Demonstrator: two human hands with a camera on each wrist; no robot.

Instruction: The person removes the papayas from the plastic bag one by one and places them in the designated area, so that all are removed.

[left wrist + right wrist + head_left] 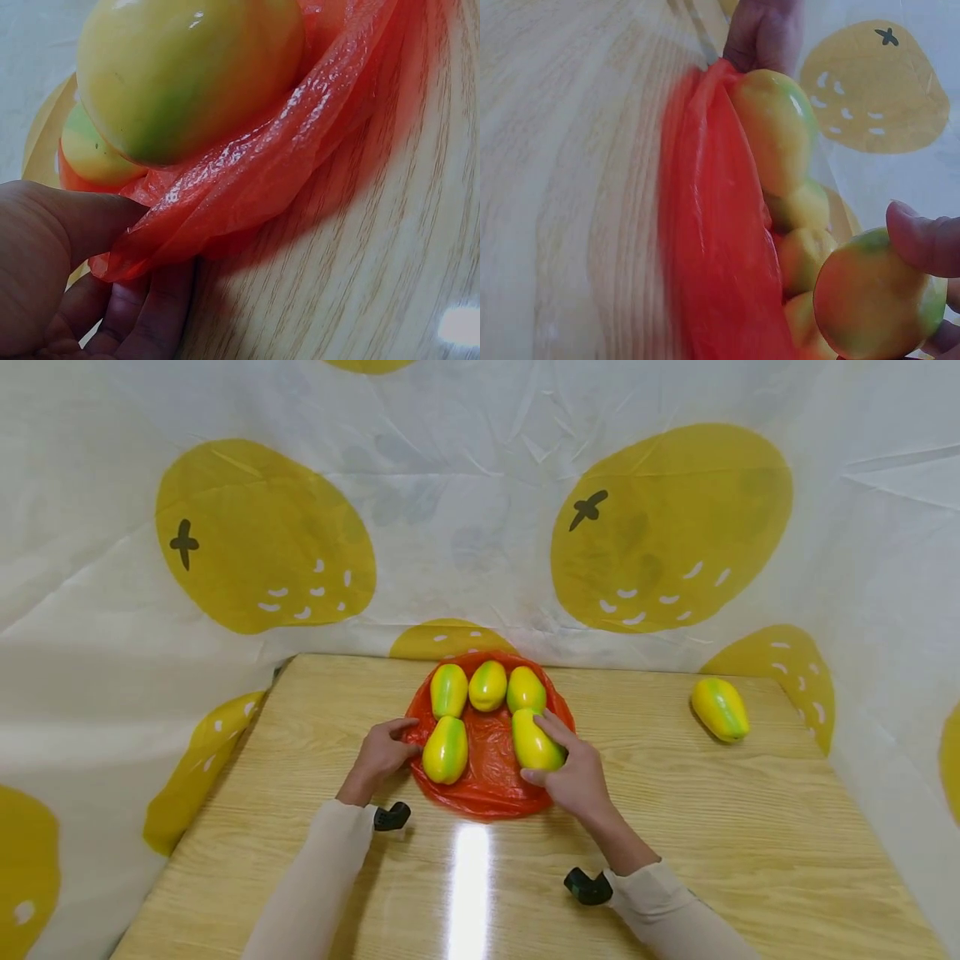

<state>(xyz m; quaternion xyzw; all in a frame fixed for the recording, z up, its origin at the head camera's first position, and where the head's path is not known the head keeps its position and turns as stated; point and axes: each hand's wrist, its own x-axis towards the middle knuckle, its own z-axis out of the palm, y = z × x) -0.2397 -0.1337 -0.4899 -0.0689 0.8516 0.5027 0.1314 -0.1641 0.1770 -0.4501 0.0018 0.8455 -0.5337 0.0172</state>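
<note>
Right hand (577, 777) gripping papaya (536, 742), left hand (381, 753) pinching red bag (491, 777) edge

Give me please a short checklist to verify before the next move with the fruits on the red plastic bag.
1. Right hand holds a fruit firmly: ok, thumb and fingers curl round it.
2. Left hand keeps the red plastic bag steady: ok, it pinches the bag's left edge.
3. The other fruits lie on the bag: ok, three in the back row, with the front left fruit before them.
4. All fruits collected: not ok, one lone fruit lies on the table far right, off the bag.
5. Held fruit rests on the bag or is lifted: cannot tell.
</note>
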